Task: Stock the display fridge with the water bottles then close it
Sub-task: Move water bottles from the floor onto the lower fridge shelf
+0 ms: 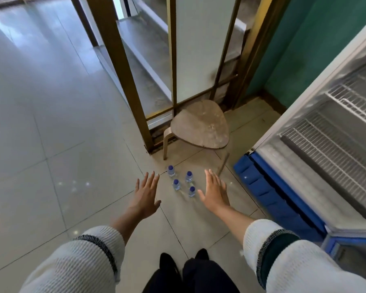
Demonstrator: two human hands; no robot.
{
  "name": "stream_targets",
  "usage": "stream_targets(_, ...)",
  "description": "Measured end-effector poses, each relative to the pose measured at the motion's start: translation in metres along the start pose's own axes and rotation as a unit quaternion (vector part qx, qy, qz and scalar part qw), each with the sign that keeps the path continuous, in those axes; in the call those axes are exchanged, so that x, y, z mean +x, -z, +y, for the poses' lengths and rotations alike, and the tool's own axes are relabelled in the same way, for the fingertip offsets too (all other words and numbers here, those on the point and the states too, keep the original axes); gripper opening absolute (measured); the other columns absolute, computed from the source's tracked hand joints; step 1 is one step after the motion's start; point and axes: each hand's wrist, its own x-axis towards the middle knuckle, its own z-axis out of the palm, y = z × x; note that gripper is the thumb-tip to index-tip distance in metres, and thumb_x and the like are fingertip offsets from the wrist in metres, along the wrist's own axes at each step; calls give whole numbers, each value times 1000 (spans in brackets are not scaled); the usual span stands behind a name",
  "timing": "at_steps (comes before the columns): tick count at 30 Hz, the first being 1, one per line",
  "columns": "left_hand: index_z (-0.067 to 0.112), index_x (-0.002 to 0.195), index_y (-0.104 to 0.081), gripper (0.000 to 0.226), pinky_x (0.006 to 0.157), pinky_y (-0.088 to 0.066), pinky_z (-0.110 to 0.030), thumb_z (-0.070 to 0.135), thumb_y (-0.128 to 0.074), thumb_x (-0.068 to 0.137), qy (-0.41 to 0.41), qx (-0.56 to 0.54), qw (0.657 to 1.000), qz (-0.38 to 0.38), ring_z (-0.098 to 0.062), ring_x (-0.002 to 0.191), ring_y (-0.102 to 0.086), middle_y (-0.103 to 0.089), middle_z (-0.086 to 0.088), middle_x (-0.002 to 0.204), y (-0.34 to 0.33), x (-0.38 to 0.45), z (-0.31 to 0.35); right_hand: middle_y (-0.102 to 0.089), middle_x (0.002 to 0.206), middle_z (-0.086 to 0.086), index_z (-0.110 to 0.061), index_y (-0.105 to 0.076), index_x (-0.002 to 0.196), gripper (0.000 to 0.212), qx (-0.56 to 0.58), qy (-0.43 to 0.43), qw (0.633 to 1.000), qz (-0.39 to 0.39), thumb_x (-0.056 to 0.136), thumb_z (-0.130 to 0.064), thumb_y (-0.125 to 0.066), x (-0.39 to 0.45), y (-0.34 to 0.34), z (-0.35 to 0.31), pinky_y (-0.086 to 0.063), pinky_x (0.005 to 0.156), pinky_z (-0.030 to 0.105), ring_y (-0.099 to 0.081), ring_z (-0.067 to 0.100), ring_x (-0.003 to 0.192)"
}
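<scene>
A: Logging from the left. What is occupying that side?

B: The tiled floor [51,123] is filling the left of the view, pale and glossy, with light spots reflecting on it. A white knit sleeve [72,261] is entering from the bottom edge.

A: Left hand?

B: The left hand [145,196] is hovering above the floor, palm down, fingers straight and spread wide, holding nothing. It is sitting just left of the bottles, not touching them.

A: And the task items?

B: Four water bottles [180,183] with blue caps are standing upright on the floor in a loose cluster, between the two hands. They are standing just in front of a wooden stool [200,127], whose rounded seat is sitting against a brown door frame [123,66].

A: Right hand?

B: The right hand [213,193] is hovering just right of the bottles, fingers extended and slightly apart, gripping nothing. Contact with the nearest bottle: cannot tell, though it looks apart.

A: Far right?

B: The display fridge [287,127] is standing open, its white wire shelves [334,134] showing and carrying no bottles that I can see. A blue base panel [268,191] is running along its bottom. A green wall [304,49] is rising behind it.
</scene>
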Motion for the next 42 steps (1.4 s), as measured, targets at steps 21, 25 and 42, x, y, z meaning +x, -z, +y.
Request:
stream_targets(21,8,148,-27,90,115,-28,-45,34,-78,78,109,-252,958,87,-26,137,-36,-38,-9,150,-448,342,-102,-38,148,6,-22,-19,148,91,261,-172,950,30,78,-28,-78,274,-440,173,-40,104,31,-42,22,132)
stream_targets(25,17,132,-48,69,86,-38,-9,27,-83,73,84,-371,910,163,-5,104,-50,-53,11,118,-471,371,-96,-55,127,0,-22,-37,131,75,308,-150,929,141,72,-22,-83,297,-474,177,-43,87,22,-55,16,112)
stream_targets(42,17,120,-54,61,81,-41,-22,30,-85,70,112,-428,888,125,-12,97,-56,-60,4,110,-271,217,-26,-57,102,4,-23,-51,94,43,348,-196,913,87,62,-14,-79,163,-264,116,-34,58,6,-53,11,77)
